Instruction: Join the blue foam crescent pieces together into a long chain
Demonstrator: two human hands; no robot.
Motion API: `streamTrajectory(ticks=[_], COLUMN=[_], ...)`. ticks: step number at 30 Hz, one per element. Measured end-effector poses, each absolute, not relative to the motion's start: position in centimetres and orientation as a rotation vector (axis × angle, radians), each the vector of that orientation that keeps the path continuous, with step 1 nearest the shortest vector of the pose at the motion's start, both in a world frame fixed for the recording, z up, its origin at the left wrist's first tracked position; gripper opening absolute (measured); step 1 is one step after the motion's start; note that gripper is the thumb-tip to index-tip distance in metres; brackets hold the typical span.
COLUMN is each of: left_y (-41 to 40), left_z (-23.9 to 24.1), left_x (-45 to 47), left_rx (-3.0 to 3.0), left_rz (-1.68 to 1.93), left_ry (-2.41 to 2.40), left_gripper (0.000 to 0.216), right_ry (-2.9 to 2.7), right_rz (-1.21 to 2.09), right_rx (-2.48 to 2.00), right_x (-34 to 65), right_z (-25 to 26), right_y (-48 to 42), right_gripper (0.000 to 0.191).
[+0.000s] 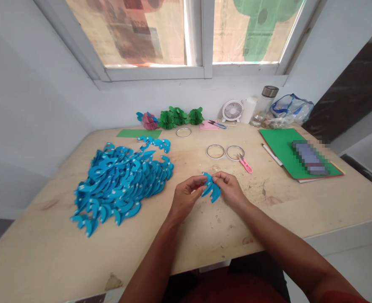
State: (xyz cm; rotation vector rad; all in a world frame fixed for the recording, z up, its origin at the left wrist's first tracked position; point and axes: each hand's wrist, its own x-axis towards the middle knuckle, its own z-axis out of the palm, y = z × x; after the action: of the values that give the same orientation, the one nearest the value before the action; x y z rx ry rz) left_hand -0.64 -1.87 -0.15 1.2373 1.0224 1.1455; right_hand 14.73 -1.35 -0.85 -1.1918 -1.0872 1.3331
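Note:
A small blue paper cutout (212,192) with pointed, curved lobes is held up between both hands above the table's front half. My left hand (187,194) pinches its left edge between thumb and fingers. On the other side, my right hand (229,187) grips the upper right edge with its fingertips. To the left of my hands lies a big heap of similar blue paper cutouts (125,176), many marked with small white patches. Whether the held piece is one layer or several, I cannot tell.
Rolls of narrow tape (215,157) lie ahead, beside pink thread snips (245,163). Green sheets (277,147) with a blurred phone-like item and a white pen (272,154) are at right. Along the wall stand green paper ornaments (178,117), a small fan (233,110) and a glass bottle (264,105).

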Motion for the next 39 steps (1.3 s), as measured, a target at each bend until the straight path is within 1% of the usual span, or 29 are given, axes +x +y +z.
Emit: streamTrajectory(ticks=[6,12,17,25,27,33,39], left_y=[-1.66,-1.44,-1.73,-2.01,-2.05,-1.86,-1.8], left_z=[-0.03,-0.71,-0.4,-0.34,-0.22,-0.56,-0.69], left_x=[-0.68,-0.5,-0.17,-0.36,-0.32,-0.25,-0.21], left_rx=[1.151,1.064,1.185,1.463,1.449,1.3,1.147], left_rz=[1.181,1.209,1.213,1.212,1.209,1.25,1.244], left_ry=[1.058,1.089,1.031,1.147,1.143,1.143,1.112], left_gripper=[0.018,0.025,0.024,0.012,0.012,0.015,0.02], right_ry=[-1.093,-1.133,-1.129,-1.211,-1.191,-1.171,-1.18], right_rz=[1.35,1.356,1.371,1.365,1.404,1.489,1.511], right_rx=[-1.187,-1.175,-1.161,-1.159,-1.135,-1.123,-1.107], right_x=[14.68,14.52,14.46,14.73,14.74,14.62,14.56], right_z=[-0.68,-0.42,-0.44,-0.03,-0.19,-0.7,-0.66], right_y=[-1.41,-1.48,-1.47,-1.55,-1.57,-1.58,-1.64], right_gripper=[0.015,0.016,0.022,0.037,0.034,0.019,0.014])
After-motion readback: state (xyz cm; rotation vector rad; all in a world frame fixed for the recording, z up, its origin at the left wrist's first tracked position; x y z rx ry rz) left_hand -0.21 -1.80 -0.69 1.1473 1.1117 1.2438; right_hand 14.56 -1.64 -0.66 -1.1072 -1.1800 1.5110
